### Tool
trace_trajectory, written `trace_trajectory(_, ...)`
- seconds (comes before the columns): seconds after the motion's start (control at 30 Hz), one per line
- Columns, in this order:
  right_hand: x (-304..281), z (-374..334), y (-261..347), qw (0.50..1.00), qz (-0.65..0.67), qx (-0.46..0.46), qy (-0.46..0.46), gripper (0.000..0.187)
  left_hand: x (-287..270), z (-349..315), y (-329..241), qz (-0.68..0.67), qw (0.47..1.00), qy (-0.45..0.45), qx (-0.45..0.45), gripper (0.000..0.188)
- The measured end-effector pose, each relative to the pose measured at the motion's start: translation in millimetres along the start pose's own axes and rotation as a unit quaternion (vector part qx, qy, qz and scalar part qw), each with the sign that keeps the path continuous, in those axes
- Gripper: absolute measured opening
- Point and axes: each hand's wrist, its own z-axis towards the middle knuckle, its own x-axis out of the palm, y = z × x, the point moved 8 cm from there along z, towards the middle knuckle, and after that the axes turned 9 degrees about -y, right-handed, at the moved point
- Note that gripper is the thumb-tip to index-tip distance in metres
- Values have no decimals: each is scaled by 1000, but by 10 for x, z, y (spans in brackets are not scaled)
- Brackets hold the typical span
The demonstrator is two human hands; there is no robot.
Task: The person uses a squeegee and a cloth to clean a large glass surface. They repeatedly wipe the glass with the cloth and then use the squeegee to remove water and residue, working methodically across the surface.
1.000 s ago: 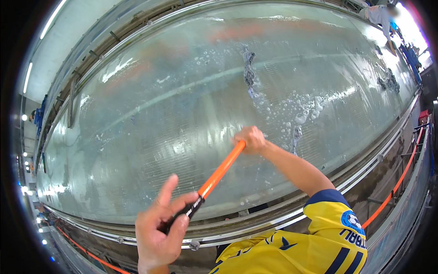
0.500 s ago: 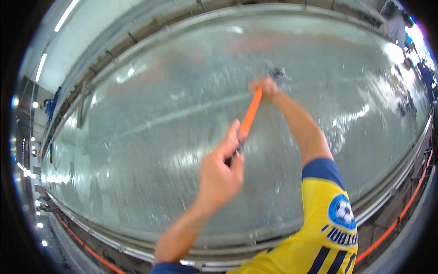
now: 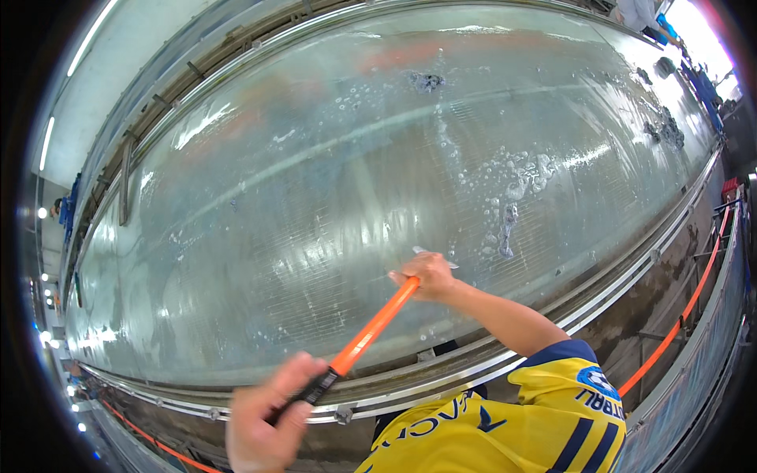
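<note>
A long scraper with an orange shaft (image 3: pixel 372 329) and a black grip runs slantwise between my hands. My left hand (image 3: pixel 272 418) is wrapped round its black grip at the lower left, past the near rail. At the other end my right hand (image 3: pixel 430 276) grips the head, palm down, low over the wet surface. Thin pale blade edges stick out on both sides of that hand; the rest of the head is hidden under it. Below lies a big wet greenish sheet (image 3: pixel 315 205), glassy looking, with water and suds (image 3: pixel 512 189) right of the scraper.
Dark clumps of debris (image 3: pixel 665 130) lie toward the right end, and a smaller dark clump (image 3: pixel 428 81) near the far side. Metal rails (image 3: pixel 505 366) edge the sheet. An orange hose or cable (image 3: pixel 678 327) runs along the near side. A person (image 3: pixel 639 14) stands at the far right.
Both hands have drawn the scraper toward me across the sheet, from near its far part to the near edge. Bubbles and suds now show on the surface behind it.
</note>
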Motion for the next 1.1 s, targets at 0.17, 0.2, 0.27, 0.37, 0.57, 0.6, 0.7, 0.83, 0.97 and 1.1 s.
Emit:
trace_trajectory(0.17, -479, 419, -942, 998, -60, -20, -26, 40, 670, 636, -27, -24, 997, 65, 43, 70)
trace_trajectory(0.2, -448, 579, -1102, 997, -81, -13, -11, 39, 747, 835, -50, -56, 998, 32, -18, 70)
trace_trajectory(0.27, -279, 949, -1242, 999, -33, -24, -9, 35, 806, 1073, -466, -68, 998, -7, 14, 67)
trace_trajectory(0.37, -295, 1445, -1770, 995, -55, -34, -72, 27, 1055, 1572, -753, -59, 988, 50, 135, 64)
trace_trajectory(0.57, -249, 2140, -2679, 987, -147, -68, 23, 7, 1460, 2170, -242, -37, 987, -3, 155, 64)
trace_trajectory(0.6, -197, 1927, -2544, 990, -119, -72, 16, 8, 1342, 2051, -169, -38, 993, -7, 112, 64)
trace_trajectory(0.7, 76, 1340, -1795, 981, -170, -61, 75, 9, 752, 1560, 108, -10, 999, -43, -13, 61)
trace_trajectory(0.83, 625, 606, -523, 986, -70, 11, 150, 12, -313, 557, 704, 161, 969, -161, -96, 41)
trace_trajectory(0.97, 1619, -146, 1032, 966, 53, 15, 252, 9, -1755, -597, 1438, 271, 927, -253, -60, 31)
trace_trajectory(1.1, 2170, -827, 2096, 938, 100, 30, 331, 20, -1957, -1319, 1053, 428, 841, -313, -110, 36)
